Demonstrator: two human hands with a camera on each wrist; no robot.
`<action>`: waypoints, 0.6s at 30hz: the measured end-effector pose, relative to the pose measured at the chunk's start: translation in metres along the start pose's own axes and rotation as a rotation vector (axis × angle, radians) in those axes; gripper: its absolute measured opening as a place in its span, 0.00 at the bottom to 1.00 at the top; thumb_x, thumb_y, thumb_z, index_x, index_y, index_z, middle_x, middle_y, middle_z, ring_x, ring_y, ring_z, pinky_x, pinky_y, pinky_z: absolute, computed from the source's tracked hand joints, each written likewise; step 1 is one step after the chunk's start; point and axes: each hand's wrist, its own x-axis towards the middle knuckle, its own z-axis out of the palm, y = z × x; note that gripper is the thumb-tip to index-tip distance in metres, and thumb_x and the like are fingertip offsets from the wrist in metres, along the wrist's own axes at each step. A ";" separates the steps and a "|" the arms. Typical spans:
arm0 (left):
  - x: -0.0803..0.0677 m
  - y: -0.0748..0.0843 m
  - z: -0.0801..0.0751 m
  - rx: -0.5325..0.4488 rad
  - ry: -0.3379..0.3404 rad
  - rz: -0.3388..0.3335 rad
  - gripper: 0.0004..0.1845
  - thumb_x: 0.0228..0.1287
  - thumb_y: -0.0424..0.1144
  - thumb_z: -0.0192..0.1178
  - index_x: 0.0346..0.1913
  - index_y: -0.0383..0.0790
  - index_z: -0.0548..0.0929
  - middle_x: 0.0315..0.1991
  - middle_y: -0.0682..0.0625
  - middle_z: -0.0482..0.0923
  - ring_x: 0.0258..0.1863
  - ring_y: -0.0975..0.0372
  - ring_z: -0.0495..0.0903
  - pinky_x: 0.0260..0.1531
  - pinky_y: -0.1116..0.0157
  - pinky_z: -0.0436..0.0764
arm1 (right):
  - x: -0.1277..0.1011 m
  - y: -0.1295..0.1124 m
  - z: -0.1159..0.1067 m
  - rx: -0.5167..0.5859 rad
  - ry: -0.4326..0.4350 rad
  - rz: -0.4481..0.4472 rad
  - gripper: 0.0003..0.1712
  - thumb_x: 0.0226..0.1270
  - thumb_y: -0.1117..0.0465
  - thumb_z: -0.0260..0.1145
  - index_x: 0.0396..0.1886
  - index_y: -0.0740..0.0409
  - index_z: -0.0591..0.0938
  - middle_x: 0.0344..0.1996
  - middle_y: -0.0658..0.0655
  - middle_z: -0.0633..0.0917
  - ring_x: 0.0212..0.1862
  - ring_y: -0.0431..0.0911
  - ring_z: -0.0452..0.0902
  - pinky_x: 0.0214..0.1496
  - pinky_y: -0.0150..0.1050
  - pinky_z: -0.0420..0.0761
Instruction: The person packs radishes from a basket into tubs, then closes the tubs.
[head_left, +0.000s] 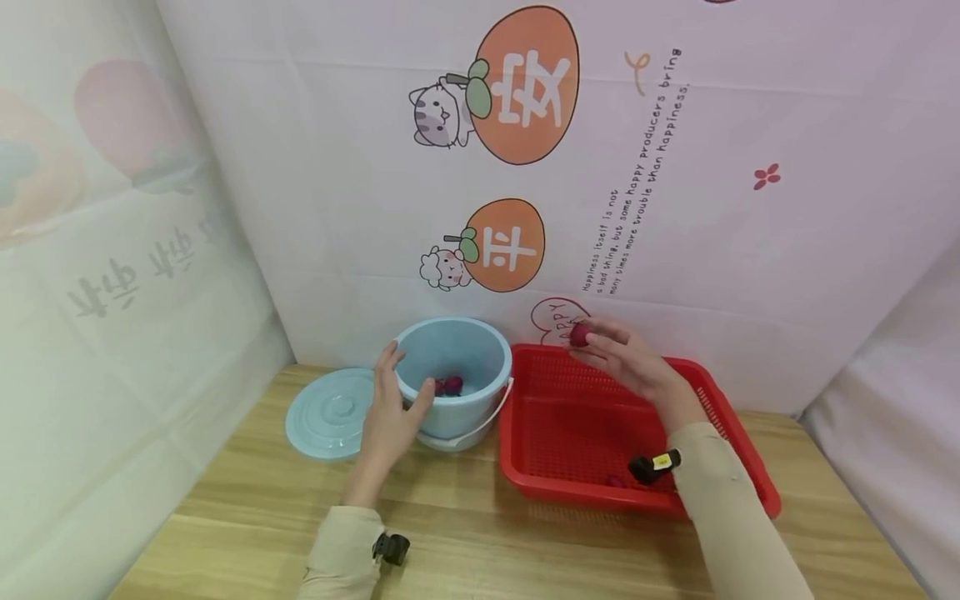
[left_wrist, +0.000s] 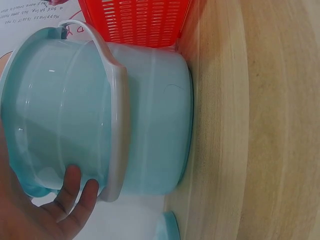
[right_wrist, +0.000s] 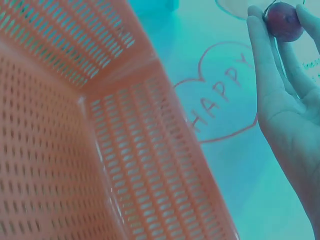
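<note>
Nearest the camera, a wooden table (head_left: 480, 533) is seen with two sleeved forearms reaching across it. Further in, the rim of a pale blue bucket (head_left: 457, 375) is gripped by the left hand (head_left: 390, 417), thumb curled over the edge and fingers wrapped round the outer wall, as the left wrist view confirms; its white handle (left_wrist: 117, 115) is folded down against the side. Beside the bucket, to its left, its lid (head_left: 330, 414) lies flat on the table, and to its right a red slotted basket (head_left: 750, 492) stands, just beside or touching the bucket. A couple of small dark-red fruits (head_left: 448, 385) are already seen at the bottom of the bucket, and one more (head_left: 615, 481) lies near the basket's front wall. Furthest back, a single round dark-red fruit (head_left: 579, 335) is pinched at the fingertips of the right hand (head_left: 630, 367), held above the basket's far corner, close to the printed backdrop (head_left: 637, 217). Because the fruit is held only by a light fingertip pinch, it could be dropped short of the bucket; it could also strike the rim and roll off across the table.
</note>
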 end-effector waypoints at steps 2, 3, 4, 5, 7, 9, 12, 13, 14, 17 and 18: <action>0.000 -0.001 0.001 0.002 0.002 0.007 0.45 0.75 0.67 0.55 0.84 0.53 0.50 0.85 0.63 0.41 0.73 0.41 0.69 0.62 0.34 0.73 | 0.002 0.000 0.005 -0.003 0.009 -0.016 0.17 0.82 0.70 0.56 0.62 0.56 0.82 0.61 0.61 0.82 0.60 0.51 0.85 0.67 0.46 0.79; -0.001 -0.001 0.001 0.002 0.001 0.009 0.45 0.75 0.67 0.55 0.84 0.53 0.50 0.85 0.63 0.41 0.72 0.41 0.70 0.62 0.34 0.74 | 0.002 0.001 0.009 -0.014 0.014 -0.021 0.17 0.82 0.70 0.57 0.62 0.55 0.82 0.61 0.60 0.82 0.60 0.51 0.85 0.67 0.46 0.79; -0.001 -0.001 0.001 0.000 0.001 0.009 0.45 0.75 0.67 0.55 0.84 0.53 0.50 0.85 0.62 0.41 0.72 0.40 0.69 0.62 0.34 0.74 | 0.004 0.001 0.012 -0.030 0.020 -0.023 0.17 0.81 0.70 0.57 0.63 0.54 0.82 0.61 0.60 0.82 0.60 0.51 0.85 0.66 0.46 0.79; -0.001 -0.001 0.000 0.000 0.000 0.006 0.45 0.75 0.67 0.55 0.84 0.53 0.49 0.85 0.62 0.41 0.72 0.41 0.69 0.62 0.34 0.73 | 0.006 0.002 0.016 -0.045 0.024 -0.024 0.17 0.81 0.70 0.58 0.63 0.54 0.81 0.62 0.61 0.81 0.60 0.51 0.84 0.66 0.46 0.79; 0.000 -0.002 0.000 -0.002 -0.003 0.005 0.45 0.76 0.66 0.55 0.84 0.53 0.49 0.85 0.62 0.41 0.73 0.40 0.69 0.63 0.34 0.73 | 0.009 0.003 0.023 -0.073 0.033 -0.020 0.18 0.81 0.69 0.59 0.65 0.54 0.80 0.63 0.62 0.80 0.62 0.53 0.83 0.67 0.47 0.79; 0.001 -0.001 0.000 -0.005 -0.001 0.008 0.45 0.76 0.64 0.57 0.84 0.53 0.49 0.86 0.61 0.41 0.74 0.40 0.67 0.63 0.33 0.72 | 0.013 0.005 0.030 -0.093 0.031 -0.021 0.19 0.81 0.68 0.59 0.66 0.54 0.78 0.64 0.63 0.79 0.63 0.55 0.82 0.68 0.48 0.78; 0.002 0.000 -0.001 -0.006 0.005 0.019 0.44 0.76 0.61 0.58 0.84 0.51 0.50 0.86 0.59 0.42 0.75 0.41 0.66 0.64 0.33 0.72 | 0.018 0.008 0.039 -0.098 0.018 -0.015 0.20 0.81 0.67 0.60 0.68 0.55 0.77 0.67 0.66 0.76 0.66 0.59 0.79 0.69 0.51 0.77; 0.002 0.001 -0.001 -0.005 0.006 0.021 0.44 0.76 0.61 0.58 0.84 0.51 0.50 0.86 0.59 0.42 0.75 0.41 0.66 0.64 0.33 0.71 | 0.020 0.009 0.042 -0.104 0.012 -0.011 0.21 0.81 0.66 0.60 0.69 0.57 0.76 0.68 0.68 0.75 0.66 0.59 0.79 0.69 0.52 0.76; 0.002 0.001 -0.001 -0.005 0.007 0.022 0.45 0.76 0.61 0.58 0.84 0.50 0.50 0.86 0.58 0.43 0.75 0.42 0.66 0.64 0.33 0.71 | 0.021 0.010 0.045 -0.110 0.006 -0.007 0.23 0.80 0.66 0.60 0.71 0.58 0.75 0.69 0.69 0.74 0.66 0.59 0.79 0.69 0.52 0.76; 0.001 0.001 0.000 -0.008 0.008 0.021 0.45 0.76 0.63 0.58 0.84 0.50 0.50 0.86 0.58 0.43 0.76 0.43 0.65 0.65 0.33 0.71 | 0.027 0.013 0.054 -0.125 -0.016 0.006 0.27 0.80 0.65 0.61 0.75 0.63 0.71 0.71 0.72 0.71 0.66 0.58 0.79 0.70 0.55 0.75; 0.001 0.001 0.001 -0.010 0.007 0.020 0.46 0.75 0.64 0.57 0.84 0.51 0.49 0.86 0.58 0.44 0.76 0.43 0.64 0.66 0.33 0.70 | 0.029 0.014 0.056 -0.133 -0.012 0.014 0.27 0.80 0.65 0.62 0.75 0.63 0.71 0.71 0.72 0.71 0.66 0.57 0.79 0.70 0.54 0.75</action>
